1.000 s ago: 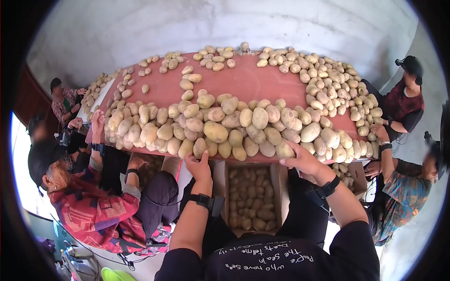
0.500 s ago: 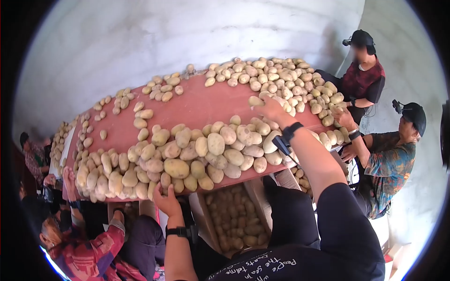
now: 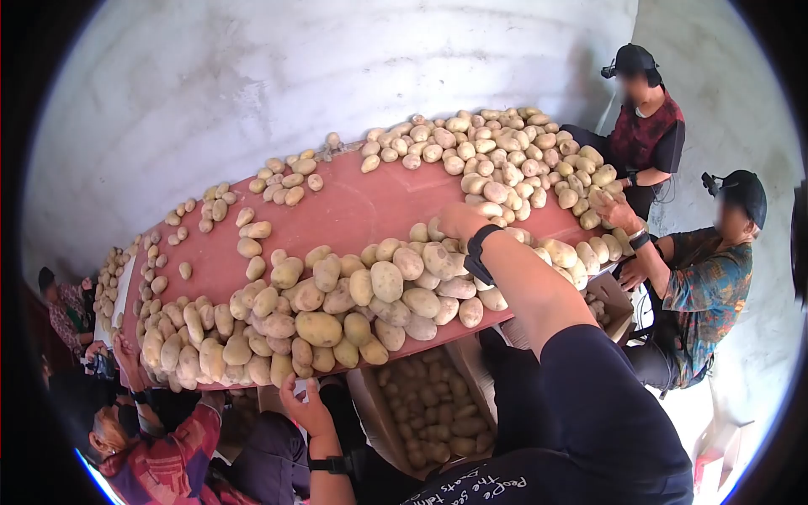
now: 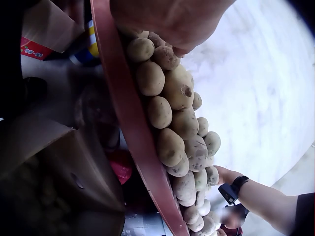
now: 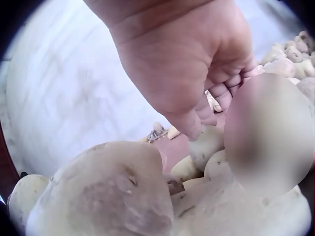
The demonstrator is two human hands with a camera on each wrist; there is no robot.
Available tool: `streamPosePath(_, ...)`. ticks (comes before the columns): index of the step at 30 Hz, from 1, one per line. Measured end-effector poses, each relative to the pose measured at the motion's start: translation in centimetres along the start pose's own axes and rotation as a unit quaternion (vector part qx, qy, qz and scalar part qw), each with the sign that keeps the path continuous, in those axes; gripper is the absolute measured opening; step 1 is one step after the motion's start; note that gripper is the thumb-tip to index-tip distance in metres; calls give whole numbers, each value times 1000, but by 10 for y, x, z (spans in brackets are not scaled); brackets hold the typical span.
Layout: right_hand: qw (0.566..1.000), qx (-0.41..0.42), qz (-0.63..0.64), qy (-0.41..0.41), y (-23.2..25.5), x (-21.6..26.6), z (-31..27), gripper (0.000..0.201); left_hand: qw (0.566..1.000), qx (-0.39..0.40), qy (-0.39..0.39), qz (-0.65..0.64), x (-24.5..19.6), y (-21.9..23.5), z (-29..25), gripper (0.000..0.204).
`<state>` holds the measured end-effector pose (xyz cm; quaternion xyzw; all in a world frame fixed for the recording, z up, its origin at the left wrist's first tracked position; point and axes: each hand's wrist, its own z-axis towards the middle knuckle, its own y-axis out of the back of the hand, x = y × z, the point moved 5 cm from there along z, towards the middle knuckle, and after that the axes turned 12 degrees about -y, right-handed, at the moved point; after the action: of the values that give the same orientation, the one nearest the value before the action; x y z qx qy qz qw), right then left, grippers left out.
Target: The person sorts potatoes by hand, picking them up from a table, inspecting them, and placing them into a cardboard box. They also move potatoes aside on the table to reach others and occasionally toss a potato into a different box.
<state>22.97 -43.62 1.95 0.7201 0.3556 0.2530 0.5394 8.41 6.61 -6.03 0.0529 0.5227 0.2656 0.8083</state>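
Potatoes lie heaped along the near edge of a red table. My right hand is over the right part of this heap. In the right wrist view, its thumb and fingertips pinch the top of a pale potato that sits among others. My left hand is at the table's front edge, just below the heap, with fingers loosely spread and nothing in them. In the left wrist view that hand overlaps the nearest potatoes, and its fingertips are largely hidden.
Below the table edge, between my legs, stands a cardboard box of potatoes. A larger heap of potatoes lies at the back right. Two people sit on the right; another person sits close on the left.
My right hand reached from the near edge to the far heap, then came back toward the near heap with a potato. My left hand let go of a potato and drew back slightly. The view turned right.
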Motion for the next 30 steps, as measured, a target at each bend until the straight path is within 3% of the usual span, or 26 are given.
streamPosePath(4,998,7,20,58,-2,-4,-10,26,1000,-11,-2,-24,-11,10,-6,37)
streamPosePath(7,970,-110,-40,214,15,-6,-45,24,999,-29,4,-45,-15,21,-9,35)
streamPosePath(9,966,-155,1,208,32,-8,-59,23,995,-35,10,-89,-18,31,-11,34)
streamPosePath(10,959,-105,141,221,38,-13,-82,25,994,-37,12,-107,-28,37,-11,34)
streamPosePath(12,884,-6,408,228,72,-28,-138,29,991,-30,19,-128,-29,51,-18,32)
streamPosePath(14,739,133,549,367,87,-31,-199,42,950,-47,126,-281,-27,61,-27,31)
streamPosePath(16,626,141,557,527,117,-41,-287,51,873,-34,200,-443,-20,68,-46,31)
streamPosePath(17,533,146,597,582,129,-47,-331,52,821,-15,217,-528,-9,72,-55,32)
streamPosePath(18,447,173,549,685,143,-54,-365,46,759,5,231,-608,-4,73,-63,33)
streamPosePath(19,391,184,520,737,152,-62,-398,45,732,19,232,-640,-5,74,-71,34)
streamPosePath(21,337,184,482,788,159,-79,-447,45,675,52,238,-697,-10,78,-88,36)
streamPosePath(24,322,168,464,808,160,-98,-491,44,629,88,248,-731,-43,82,-105,38)
streamPosePath(30,312,146,466,815,148,-114,-532,42,618,112,235,-742,-91,103,-119,41)
